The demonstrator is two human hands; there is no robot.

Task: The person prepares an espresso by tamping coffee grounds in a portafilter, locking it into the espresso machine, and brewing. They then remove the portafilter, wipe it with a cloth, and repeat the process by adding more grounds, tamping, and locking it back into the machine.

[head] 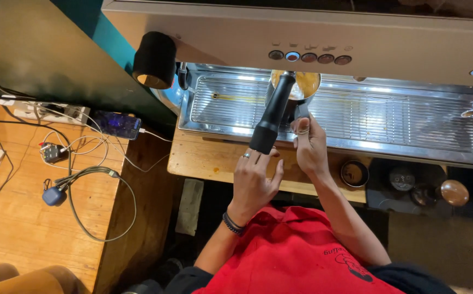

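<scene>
A black portafilter handle (pixel 272 117) slants down from the espresso machine's group head. My left hand (pixel 254 182), with a ring and a dark wristband, lies open just below the handle's end, fingertips touching it. My right hand (pixel 309 146) grips the handle of a small metal jug (pixel 302 87). The jug stands on the steel drip tray (pixel 389 117) under the group head and holds brown liquid. I wear a red apron (pixel 293 256).
The machine's front panel has a row of round buttons (pixel 308 56), and a black cylinder (pixel 155 60) sticks out at its left. A wooden-topped tamper (pixel 454 192) and a small round tin (pixel 355 173) sit lower right. A phone (pixel 115 124), cables and a power strip (pixel 40 111) lie on the wooden counter (pixel 35 228) at the left.
</scene>
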